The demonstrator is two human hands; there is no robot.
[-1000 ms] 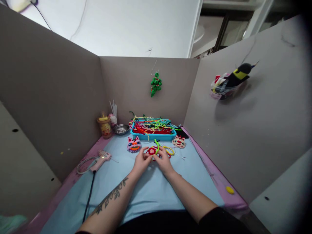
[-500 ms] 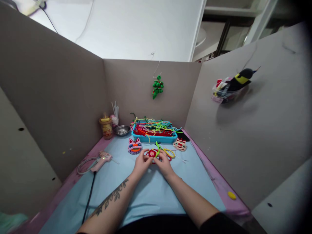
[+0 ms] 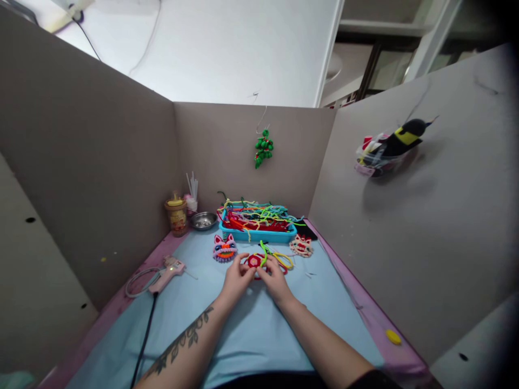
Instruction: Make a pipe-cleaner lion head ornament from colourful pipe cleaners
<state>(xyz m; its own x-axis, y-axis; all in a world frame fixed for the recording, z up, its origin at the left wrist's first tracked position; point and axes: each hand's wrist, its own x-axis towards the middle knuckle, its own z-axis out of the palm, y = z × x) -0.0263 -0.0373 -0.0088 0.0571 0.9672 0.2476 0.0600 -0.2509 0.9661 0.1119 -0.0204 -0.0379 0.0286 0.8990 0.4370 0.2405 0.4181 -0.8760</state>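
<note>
Between my two hands is a small round red piece (image 3: 254, 261) with a pink centre, made of fuzzy stems. My left hand (image 3: 237, 276) pinches its left side, and my right hand (image 3: 275, 278) grips its right side. A bright green fuzzy stem (image 3: 263, 252) rises by my right fingers. Just beyond, loops of yellow stem (image 3: 287, 260) and red stem lie on the blue cloth (image 3: 324, 313). A purple lion-like face (image 3: 225, 248) with orange mouth sits beyond my left hand. To the right lies a cream and red face (image 3: 301, 246).
A blue basket (image 3: 259, 236) heaped with coloured stems stands at the back. At left are a pink glue gun (image 3: 168, 274) with its cord, a metal bowl (image 3: 204, 220) and a lidded cup (image 3: 177, 219). Scissors (image 3: 310, 274) lie right; a yellow disc (image 3: 393, 337) rests near the right edge.
The whole view has shifted slightly, so most things sit a little lower. Both hands keep hold of the red piece, with little visible finger movement.
</note>
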